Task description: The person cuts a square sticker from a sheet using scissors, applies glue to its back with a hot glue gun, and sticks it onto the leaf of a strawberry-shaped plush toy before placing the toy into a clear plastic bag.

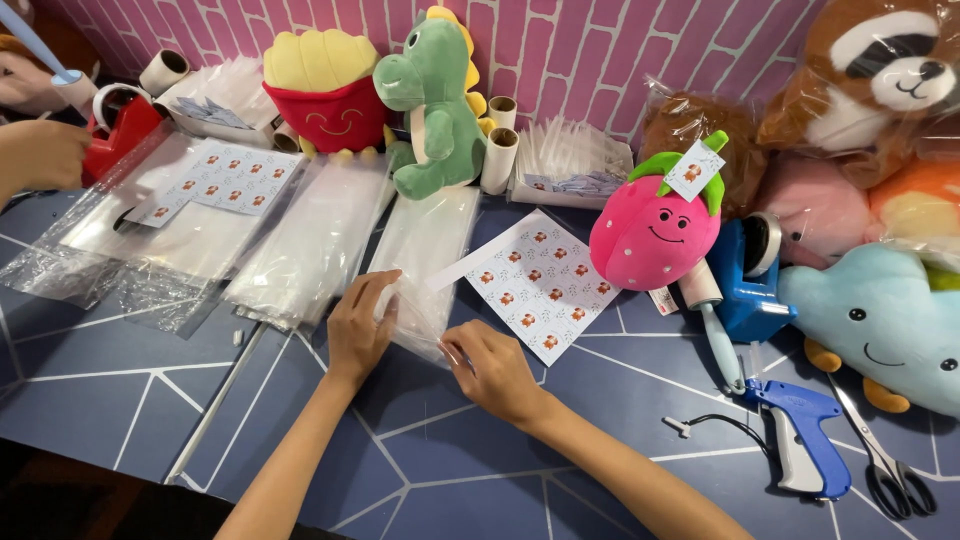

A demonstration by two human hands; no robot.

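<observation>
My left hand [360, 325] lies flat with fingers spread on the near end of a stack of clear plastic bags [425, 245] on the dark blue table [120, 370]. My right hand [490, 368] pinches the near right corner of the same stack between thumb and fingers. A sticker sheet [540, 282] with small brown pictures lies just right of the bags. A green dinosaur plush [435, 100] sits behind the stack.
More clear bag stacks [310, 240] and a second sticker sheet [225, 180] lie left. Another person's hand [40, 155] is by a red tape dispenser [125, 125]. A strawberry plush [655, 230], blue tape dispenser [750, 275], blue tagging gun [800, 430], scissors [890, 470] and bagged plush toys [880, 310] fill the right.
</observation>
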